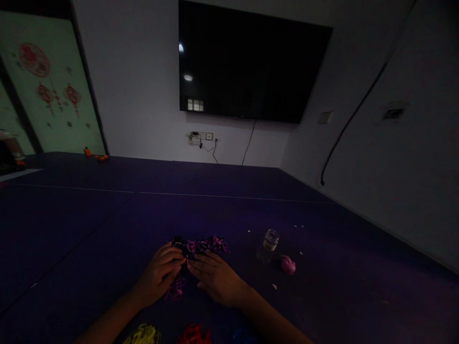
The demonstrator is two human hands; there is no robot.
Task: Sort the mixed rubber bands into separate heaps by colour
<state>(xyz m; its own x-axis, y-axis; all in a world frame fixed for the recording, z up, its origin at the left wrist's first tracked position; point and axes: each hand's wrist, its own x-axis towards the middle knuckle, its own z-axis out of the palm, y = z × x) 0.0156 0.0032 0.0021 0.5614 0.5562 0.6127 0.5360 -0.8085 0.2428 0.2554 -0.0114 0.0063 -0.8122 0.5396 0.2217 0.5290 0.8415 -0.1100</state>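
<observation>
On the dark purple surface, my left hand (163, 271) and my right hand (217, 278) meet almost fingertip to fingertip. A bit of thin pink loop (187, 261) shows between their fingers, which are pressed together; the hold is partly hidden in the dim light. Just beyond the fingers stretches a heap of thin pink and dark stringy loops (204, 245). Below my left hand lies a smaller bunch of pink-purple loops (175, 288). Closer to me are a yellow bunch (143, 334) and a red bunch (194, 334), both cut off by the frame's lower edge.
Right of my hands stands a clear glass jar (268, 246) beside a shiny pink rounded object (288, 264). Small white scraps (274, 286) are scattered around them. A dim blue bunch (244, 336) is at the near edge. Orange items (101, 157) sit far left; a television (251, 62) hangs ahead.
</observation>
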